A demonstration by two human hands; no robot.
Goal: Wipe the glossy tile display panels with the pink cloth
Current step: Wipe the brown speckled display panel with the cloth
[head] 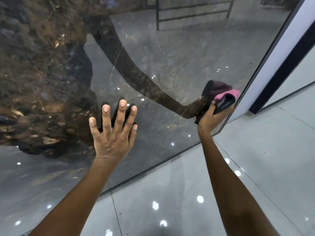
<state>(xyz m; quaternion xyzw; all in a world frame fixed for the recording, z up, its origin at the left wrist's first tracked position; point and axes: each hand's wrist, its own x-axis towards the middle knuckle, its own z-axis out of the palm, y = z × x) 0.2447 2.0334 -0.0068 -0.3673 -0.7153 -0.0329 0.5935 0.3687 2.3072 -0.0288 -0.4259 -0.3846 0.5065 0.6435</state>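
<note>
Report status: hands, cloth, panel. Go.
Left hand flat, fingers spread on glossy panel. Right hand grips pink cloth at panel's right edge. Nothing in the way.

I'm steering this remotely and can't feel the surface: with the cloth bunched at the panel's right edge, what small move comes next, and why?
Probably sweep the pink cloth leftward across the glossy panel. The right hand grips it at the panel's right edge, so the unwiped run lies left, while the left hand rests flat with fingers spread, steadying the panel.
</note>
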